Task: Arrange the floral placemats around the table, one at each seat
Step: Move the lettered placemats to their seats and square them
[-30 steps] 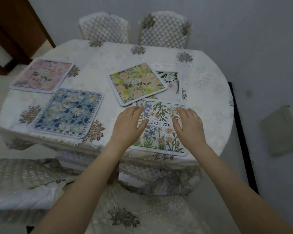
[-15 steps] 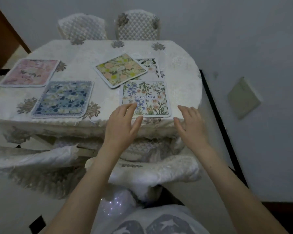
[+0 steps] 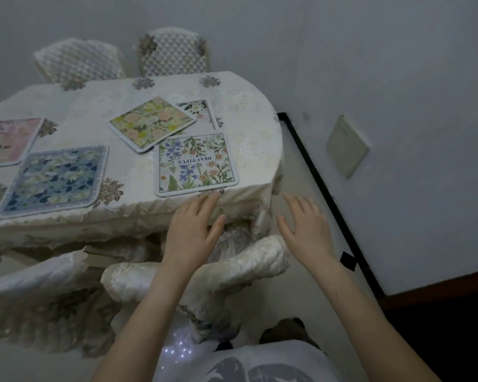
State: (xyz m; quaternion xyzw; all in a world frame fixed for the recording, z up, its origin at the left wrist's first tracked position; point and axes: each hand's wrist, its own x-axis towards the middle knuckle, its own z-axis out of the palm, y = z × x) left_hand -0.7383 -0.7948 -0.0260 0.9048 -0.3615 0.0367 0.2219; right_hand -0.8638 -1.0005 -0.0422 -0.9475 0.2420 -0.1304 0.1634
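Note:
A white placemat with blue flowers and the word BEAUTIFUL lies flat at the table's near right edge. Behind it a yellow-green floral placemat lies askew, partly covering a white one. A blue floral placemat and a pink one lie to the left. My left hand hovers with straight fingers just below the table edge, fingertips near the BEAUTIFUL mat's front rim. My right hand is spread in the air to the right, off the table. Neither holds anything.
The table wears a cream embroidered cloth. Two quilted chair backs stand at the far side. A covered chair is right under my hands, another to its left. A wall with a black floor trim runs close on the right.
Both hands have come off the BEAUTIFUL placemat and drawn back past the table edge. The mat stays flat near the edge, and my view has pulled back from the table.

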